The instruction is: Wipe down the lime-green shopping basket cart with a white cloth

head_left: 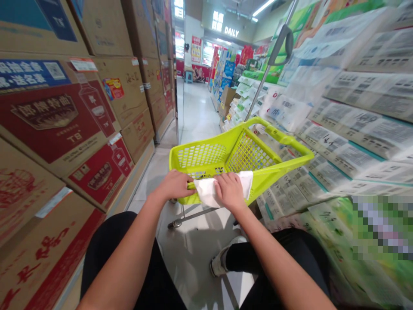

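Wiping step: right hand [229,189] flat, fingers spread, pressing white cloth [209,189] on lime basket trolley [258,148] near rim; left hand [174,184] fingers curled round rim; next, cloth slides further along.

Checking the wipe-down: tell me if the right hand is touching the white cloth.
Touching. The head view shows the right hand pressed flat on the white cloth draped over the basket rim.

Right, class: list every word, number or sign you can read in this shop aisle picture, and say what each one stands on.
"DAILY": white letters on the far wall sign.
"T8": on the red and brown cardboard carton at left, and on the blue-topped carton above.
Chinese characters on the cartons, the white price tags and the print on the pale wrapped packs at right: too blurred to read.
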The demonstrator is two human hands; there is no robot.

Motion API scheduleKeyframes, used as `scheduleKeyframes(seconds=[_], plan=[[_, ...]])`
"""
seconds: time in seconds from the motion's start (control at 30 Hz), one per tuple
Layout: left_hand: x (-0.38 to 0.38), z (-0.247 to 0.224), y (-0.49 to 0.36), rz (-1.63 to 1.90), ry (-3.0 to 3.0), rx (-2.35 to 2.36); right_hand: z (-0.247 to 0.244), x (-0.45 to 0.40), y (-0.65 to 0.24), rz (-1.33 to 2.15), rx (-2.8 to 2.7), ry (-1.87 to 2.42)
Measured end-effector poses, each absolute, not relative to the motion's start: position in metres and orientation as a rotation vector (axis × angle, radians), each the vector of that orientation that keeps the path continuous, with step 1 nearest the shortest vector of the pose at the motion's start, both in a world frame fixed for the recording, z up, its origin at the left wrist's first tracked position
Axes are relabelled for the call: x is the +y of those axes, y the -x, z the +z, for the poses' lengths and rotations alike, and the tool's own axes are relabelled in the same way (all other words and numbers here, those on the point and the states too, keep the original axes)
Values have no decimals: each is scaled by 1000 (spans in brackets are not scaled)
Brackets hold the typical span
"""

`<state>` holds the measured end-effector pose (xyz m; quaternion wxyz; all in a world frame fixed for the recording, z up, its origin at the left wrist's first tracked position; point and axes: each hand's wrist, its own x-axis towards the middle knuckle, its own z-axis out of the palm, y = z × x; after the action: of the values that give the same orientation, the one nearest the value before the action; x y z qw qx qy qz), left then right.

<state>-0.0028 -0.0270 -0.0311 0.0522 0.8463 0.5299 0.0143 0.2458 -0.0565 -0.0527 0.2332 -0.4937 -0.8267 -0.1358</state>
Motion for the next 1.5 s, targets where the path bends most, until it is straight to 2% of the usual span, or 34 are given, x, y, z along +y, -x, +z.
scheduleKeyframes(seconds=[0.13,0.2,0.33,0.43,0.53,0.67,0.8,0.9,1.0,1.23,1.37,1.5], plan=[[-26,-29,17,38,-2549,1587,-25,-40,-334,-640,-2120,1552],[-27,-31,15,49,-2564,1563,-20,-35,-348,-701,-2008,1622],[-30,-36,-7,57,-2580,1568,-40,-45,-280,-538,-1807,1732],[-31,-39,-21,79,-2596,1557,-60,-61,-202,-305,-1947,1616],[-28,-41,-23,107,-2601,1535,-63,-68,-176,-234,-2081,1495],[-23,-44,-14,118,-2578,1533,-47,-46,-246,-385,-2166,1492],[-20,-46,-6,133,-2569,1520,-20,-6,-354,-704,-2031,1661],[-19,-45,-6,131,-2580,1509,-7,11,-398,-827,-1900,1699],[-20,-44,-10,105,-2577,1532,-12,6,-379,-806,-1874,1698],[-20,-42,-11,122,-2565,1535,-55,-39,-253,-444,-2107,1431],[-20,-37,5,101,-2543,1502,-41,-27,-303,-417,-2041,1390],[-22,-35,18,105,-2542,1487,-6,2,-402,-675,-1798,1533]])
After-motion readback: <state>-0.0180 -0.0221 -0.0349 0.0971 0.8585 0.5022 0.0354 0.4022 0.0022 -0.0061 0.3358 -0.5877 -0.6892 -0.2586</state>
